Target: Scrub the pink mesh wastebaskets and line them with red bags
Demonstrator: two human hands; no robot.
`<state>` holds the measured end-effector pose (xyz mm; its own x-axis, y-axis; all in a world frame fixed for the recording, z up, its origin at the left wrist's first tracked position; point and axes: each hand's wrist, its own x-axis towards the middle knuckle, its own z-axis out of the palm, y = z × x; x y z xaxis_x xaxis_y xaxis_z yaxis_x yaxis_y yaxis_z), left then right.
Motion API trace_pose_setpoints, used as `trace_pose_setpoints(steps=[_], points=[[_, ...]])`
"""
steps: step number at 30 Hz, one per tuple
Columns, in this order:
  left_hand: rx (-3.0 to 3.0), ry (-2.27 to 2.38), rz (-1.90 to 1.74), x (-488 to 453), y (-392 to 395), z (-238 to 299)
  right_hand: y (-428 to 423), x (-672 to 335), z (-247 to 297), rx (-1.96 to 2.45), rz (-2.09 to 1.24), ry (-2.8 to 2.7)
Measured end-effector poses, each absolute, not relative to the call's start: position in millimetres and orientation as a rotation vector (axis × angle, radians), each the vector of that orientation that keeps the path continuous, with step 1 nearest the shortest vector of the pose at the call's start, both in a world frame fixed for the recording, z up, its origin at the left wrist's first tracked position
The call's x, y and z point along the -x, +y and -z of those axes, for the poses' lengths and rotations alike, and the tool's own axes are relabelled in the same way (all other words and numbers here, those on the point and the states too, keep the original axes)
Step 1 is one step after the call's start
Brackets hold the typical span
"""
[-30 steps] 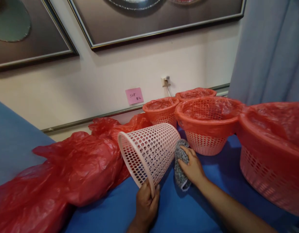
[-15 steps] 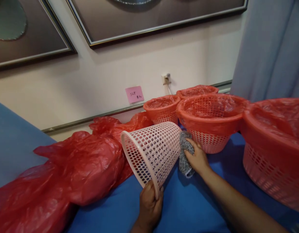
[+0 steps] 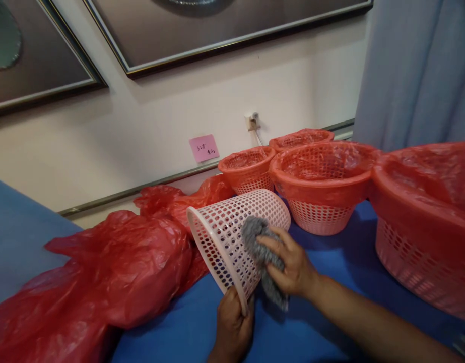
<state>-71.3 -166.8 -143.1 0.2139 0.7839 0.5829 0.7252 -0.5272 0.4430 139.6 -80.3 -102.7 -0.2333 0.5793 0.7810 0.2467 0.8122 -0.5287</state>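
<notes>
pink basket (image 3: 228, 232): was held how?

was tipped sideways over blue tabletop (image 3: 156, 335), clutched at the rim (image 3: 223, 256) by left hand (image 3: 234, 325), touched by grey cloth (image 3: 255, 234) bunched in right hand (image 3: 292, 264).

risked anything?

could have twisted loose if pressed too hard.

pointed which way?

opened toward lower left, with long axis slanting up rightward.

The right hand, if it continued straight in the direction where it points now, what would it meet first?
Past the grey cloth it holds, the right hand would first meet the side of the pale pink basket; the cloth seems to touch it, though depth is hard to judge.
</notes>
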Motion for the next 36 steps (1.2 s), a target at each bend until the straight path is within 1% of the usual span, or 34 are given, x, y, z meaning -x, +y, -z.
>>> trace_pose_setpoints(steps=[3, 5, 6, 8, 12, 15, 21, 23, 25, 28, 31, 33, 36], points=[[-2.392, 1.533, -1.18, 73.6, -163.2, 147.4, -41.0, -157.6, 116.6, 1.108, -0.339, -1.692], [-2.414, 1.541, -1.149, 75.1, -161.1, 151.4, -29.2, -166.6, 121.2, 1.282, -0.362, -1.635], [-2.418, 1.552, -1.138, 75.4, -160.2, 153.3, -29.5, -168.7, 120.7, 1.296, -0.372, -1.628], [-2.419, 1.58, -1.113, 74.6, -159.1, 155.8, -41.7, -167.6, 113.3, 1.19, -0.378, -1.65], [-2.401, 1.637, -1.035, 67.1, -159.1, 151.0, -87.8, -152.3, 86.5, 0.717, -0.372, -1.82], [-2.319, 1.605, -1.029, 60.0, -162.2, 139.9, -113.9, -144.7, 76.7, 0.51, -0.362, -1.884], [-2.291, 1.444, -1.345, 54.4, -169.4, 126.5, -134.1, -147.4, 93.7, 0.425, -0.446, -1.983], [-2.323, 1.371, -1.376, 54.3, -169.3, 127.8, -132.7, -149.8, 101.2, 0.452, -0.438, -1.99], [-2.351, 1.361, -1.374, 54.5, -168.3, 131.1, -122.2, -154.1, 108.5, 0.583, -0.397, -1.94], [-2.38, 1.405, -1.386, 55.1, -167.5, 137.1, -90.3, -165.5, 119.4, 0.945, -0.337, -1.751], [-2.385, 1.407, -1.38, 55.2, -167.8, 141.3, -60.7, -176.3, 127.8, 1.241, -0.378, -1.596], [-2.385, 1.398, -1.375, 54.7, -167.8, 142.3, -57.2, -177.2, 129.1, 1.278, -0.412, -1.556], [-2.391, 1.392, -1.389, 54.1, -167.6, 141.6, -82.5, -167.1, 122.9, 1.084, -0.394, -1.627]])
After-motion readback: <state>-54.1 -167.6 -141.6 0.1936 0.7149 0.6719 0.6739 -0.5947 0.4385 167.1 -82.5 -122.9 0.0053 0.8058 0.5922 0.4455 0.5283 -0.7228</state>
